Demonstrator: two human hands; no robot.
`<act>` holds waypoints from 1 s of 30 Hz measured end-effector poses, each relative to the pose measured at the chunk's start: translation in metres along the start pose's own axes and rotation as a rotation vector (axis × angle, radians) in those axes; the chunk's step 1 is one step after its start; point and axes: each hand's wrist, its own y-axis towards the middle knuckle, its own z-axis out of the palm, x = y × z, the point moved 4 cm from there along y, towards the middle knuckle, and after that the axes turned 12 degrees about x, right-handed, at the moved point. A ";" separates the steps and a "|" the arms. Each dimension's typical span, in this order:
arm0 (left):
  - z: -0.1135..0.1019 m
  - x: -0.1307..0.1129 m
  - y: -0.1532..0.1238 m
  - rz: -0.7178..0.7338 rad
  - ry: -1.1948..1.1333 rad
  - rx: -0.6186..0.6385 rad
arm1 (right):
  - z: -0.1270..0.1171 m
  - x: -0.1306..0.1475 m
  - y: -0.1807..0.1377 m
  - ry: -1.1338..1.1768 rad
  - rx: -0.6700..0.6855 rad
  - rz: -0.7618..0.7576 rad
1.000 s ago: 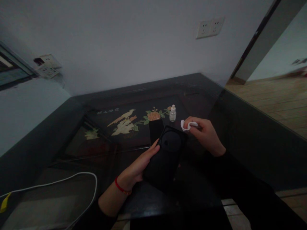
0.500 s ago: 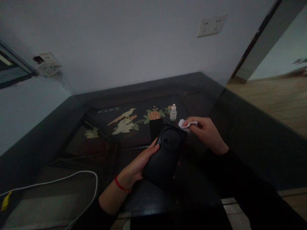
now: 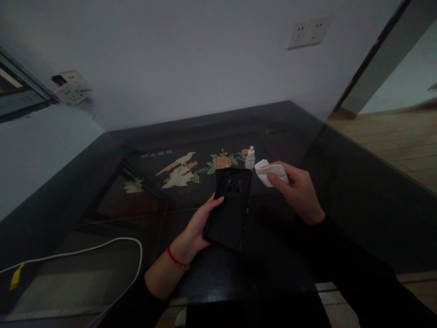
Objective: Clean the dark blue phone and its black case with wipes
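Observation:
My left hand [image 3: 200,224] grips a black phone [image 3: 229,209] by its left edge, back side up, its round camera bump facing me. My left wrist wears a red string. My right hand [image 3: 297,189] pinches a small folded white cloth [image 3: 269,171] just right of the phone's top end, not touching it. A small clear dropper bottle [image 3: 250,158] with a white cap stands upright on the table just beyond the cloth.
The dark glass-topped table [image 3: 341,173] has an inlaid bird-and-flower picture [image 3: 186,168] under the glass. A white cable [image 3: 102,248] loops at the near left. Wall sockets [image 3: 309,33] sit above; another socket [image 3: 70,89] is at left. A wooden floor shows at right.
The phone has turned more upright and moved slightly left in my left hand. My right hand with the cloth has lifted off the phone's top corner and shifted up.

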 end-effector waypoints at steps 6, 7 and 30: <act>-0.002 -0.004 0.002 0.098 0.082 -0.036 | 0.032 0.027 -0.022 -0.106 0.121 -0.391; -0.003 -0.004 0.002 0.105 0.079 -0.032 | 0.037 0.030 -0.027 -0.117 0.158 -0.474; -0.004 -0.005 0.000 0.043 0.071 0.049 | 0.024 0.033 -0.031 -0.215 -0.115 -0.442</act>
